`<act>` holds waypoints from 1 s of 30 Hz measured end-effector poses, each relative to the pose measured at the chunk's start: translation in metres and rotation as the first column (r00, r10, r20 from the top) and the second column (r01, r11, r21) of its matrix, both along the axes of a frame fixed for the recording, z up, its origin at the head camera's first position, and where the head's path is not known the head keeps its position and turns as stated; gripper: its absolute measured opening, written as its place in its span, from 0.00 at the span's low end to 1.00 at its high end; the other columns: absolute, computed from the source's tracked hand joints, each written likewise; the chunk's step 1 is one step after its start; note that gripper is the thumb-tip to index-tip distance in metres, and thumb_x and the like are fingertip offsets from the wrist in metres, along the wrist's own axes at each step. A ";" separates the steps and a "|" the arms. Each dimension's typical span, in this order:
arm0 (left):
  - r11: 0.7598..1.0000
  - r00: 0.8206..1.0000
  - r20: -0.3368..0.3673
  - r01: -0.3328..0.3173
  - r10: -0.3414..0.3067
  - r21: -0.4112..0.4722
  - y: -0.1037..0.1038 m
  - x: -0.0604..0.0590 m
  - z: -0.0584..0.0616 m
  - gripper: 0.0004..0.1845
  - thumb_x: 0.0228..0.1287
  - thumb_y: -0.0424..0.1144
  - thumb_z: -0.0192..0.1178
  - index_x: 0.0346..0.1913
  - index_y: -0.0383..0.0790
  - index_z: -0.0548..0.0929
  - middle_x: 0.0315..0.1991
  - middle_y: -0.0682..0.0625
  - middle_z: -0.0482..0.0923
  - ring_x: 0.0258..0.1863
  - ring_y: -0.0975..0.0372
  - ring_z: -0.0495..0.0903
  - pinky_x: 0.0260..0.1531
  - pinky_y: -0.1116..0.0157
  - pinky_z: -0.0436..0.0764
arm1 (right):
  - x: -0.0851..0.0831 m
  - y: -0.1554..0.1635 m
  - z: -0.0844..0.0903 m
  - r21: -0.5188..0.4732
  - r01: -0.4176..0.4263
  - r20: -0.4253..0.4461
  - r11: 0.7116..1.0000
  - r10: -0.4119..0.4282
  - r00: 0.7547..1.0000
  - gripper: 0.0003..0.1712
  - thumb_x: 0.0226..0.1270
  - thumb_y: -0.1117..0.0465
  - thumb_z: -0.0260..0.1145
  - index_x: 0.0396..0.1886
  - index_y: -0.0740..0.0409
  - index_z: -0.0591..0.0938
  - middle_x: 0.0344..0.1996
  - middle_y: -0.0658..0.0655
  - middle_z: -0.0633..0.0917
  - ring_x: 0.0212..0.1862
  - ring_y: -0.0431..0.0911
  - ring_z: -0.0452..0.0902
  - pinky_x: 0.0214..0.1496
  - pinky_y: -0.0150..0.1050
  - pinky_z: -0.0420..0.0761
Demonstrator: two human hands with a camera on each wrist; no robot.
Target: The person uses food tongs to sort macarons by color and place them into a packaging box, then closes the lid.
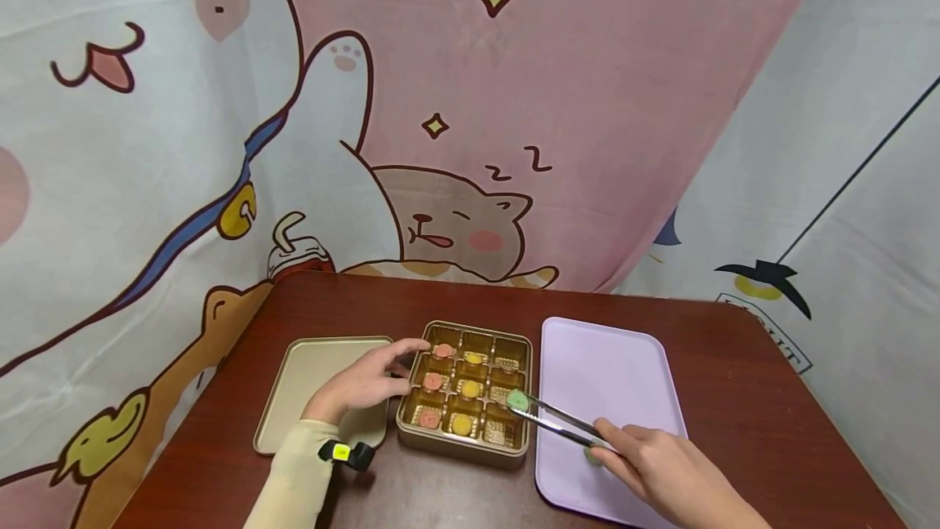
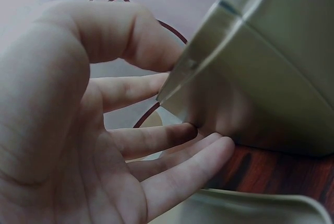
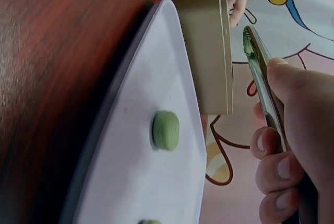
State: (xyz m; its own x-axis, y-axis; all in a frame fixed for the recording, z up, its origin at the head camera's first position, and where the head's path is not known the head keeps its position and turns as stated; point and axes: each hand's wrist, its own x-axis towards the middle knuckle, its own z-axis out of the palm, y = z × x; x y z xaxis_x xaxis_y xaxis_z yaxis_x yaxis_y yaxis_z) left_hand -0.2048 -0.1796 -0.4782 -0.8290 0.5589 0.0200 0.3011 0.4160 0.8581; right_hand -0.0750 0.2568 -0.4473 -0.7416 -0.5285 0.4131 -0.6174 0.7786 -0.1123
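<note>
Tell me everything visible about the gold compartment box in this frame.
The gold box is a shallow, metallic-looking square tin holding a shiny insert of nine compartments. Pink and yellow round sweets sit in some; others look empty. It rests flat on the dark wooden table, between its tan lid and a lilac tray. The left hand touches its left edge. Metal tongs in the right hand hold a green sweet over its right column.
</note>
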 end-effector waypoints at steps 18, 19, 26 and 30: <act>1.000 1.000 0.004 -0.012 0.012 -0.004 0.001 0.001 0.001 0.36 0.64 0.30 0.64 0.76 0.39 0.70 0.69 0.41 0.75 0.53 0.50 0.82 0.49 0.52 0.80 | 0.003 -0.011 0.001 0.032 -0.034 0.139 0.999 0.029 0.990 0.10 0.73 0.48 0.70 0.47 0.46 0.85 0.22 0.29 0.66 0.22 0.24 0.60 0.24 0.20 0.63; 1.000 1.000 0.004 -0.012 0.012 -0.004 0.001 0.001 0.001 0.36 0.64 0.30 0.64 0.76 0.39 0.70 0.69 0.41 0.75 0.53 0.50 0.82 0.49 0.52 0.80 | 0.003 -0.011 0.001 0.035 -0.035 0.138 0.999 0.030 0.990 0.10 0.73 0.48 0.71 0.47 0.46 0.85 0.22 0.29 0.66 0.22 0.24 0.60 0.24 0.20 0.63; 1.000 1.000 0.020 -0.014 0.014 0.006 0.001 0.001 0.001 0.36 0.64 0.29 0.64 0.76 0.39 0.70 0.68 0.41 0.75 0.50 0.51 0.81 0.46 0.54 0.81 | 0.003 -0.013 0.006 0.104 0.059 0.285 0.993 -0.086 0.955 0.26 0.76 0.39 0.64 0.58 0.53 0.87 0.26 0.33 0.77 0.24 0.27 0.66 0.26 0.28 0.74; 1.000 1.000 0.019 -0.017 0.017 0.000 0.001 0.001 0.001 0.36 0.64 0.29 0.64 0.76 0.39 0.70 0.69 0.41 0.75 0.51 0.51 0.82 0.47 0.53 0.81 | 0.003 -0.013 0.009 0.112 0.091 0.344 0.990 -0.125 0.931 0.29 0.76 0.38 0.63 0.62 0.53 0.86 0.27 0.34 0.78 0.24 0.29 0.65 0.26 0.28 0.72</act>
State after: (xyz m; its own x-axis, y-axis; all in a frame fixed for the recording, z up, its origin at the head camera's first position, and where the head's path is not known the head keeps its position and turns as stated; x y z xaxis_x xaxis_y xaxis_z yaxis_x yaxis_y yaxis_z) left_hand -0.2037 -0.1789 -0.4775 -0.8386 0.5448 0.0043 0.2779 0.4209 0.8635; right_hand -0.0721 0.2437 -0.4379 -0.8848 -0.4604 0.0713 -0.4638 0.8556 -0.2300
